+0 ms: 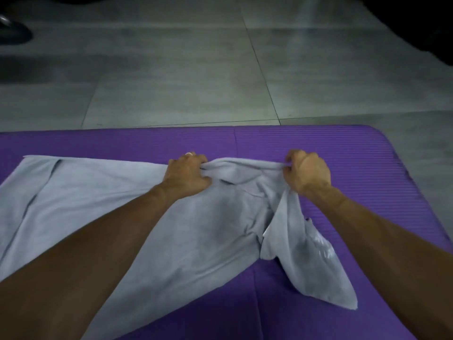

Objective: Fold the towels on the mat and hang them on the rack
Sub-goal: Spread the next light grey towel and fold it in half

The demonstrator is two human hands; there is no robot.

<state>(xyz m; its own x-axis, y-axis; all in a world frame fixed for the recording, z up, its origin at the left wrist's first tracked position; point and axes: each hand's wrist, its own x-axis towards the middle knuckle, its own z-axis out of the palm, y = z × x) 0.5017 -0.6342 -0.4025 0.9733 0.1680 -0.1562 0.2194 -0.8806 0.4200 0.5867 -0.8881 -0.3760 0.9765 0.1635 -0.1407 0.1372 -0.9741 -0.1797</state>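
Note:
A pale grey towel (103, 200) lies spread over the purple mat (318, 143), flat on the left and bunched and wrinkled on the right. My left hand (187, 174) grips the towel's far edge near the middle. My right hand (306, 171) pinches the same far edge further right, and a stretch of cloth is pulled taut between the two hands. A loose flap of the towel trails down from my right hand toward the mat's near side. No rack is in view.
Grey floor tiles (196, 77) run beyond the mat's far edge. A dark shoe (12, 30) sits at the upper left, and a dark shape (421, 25) fills the upper right corner.

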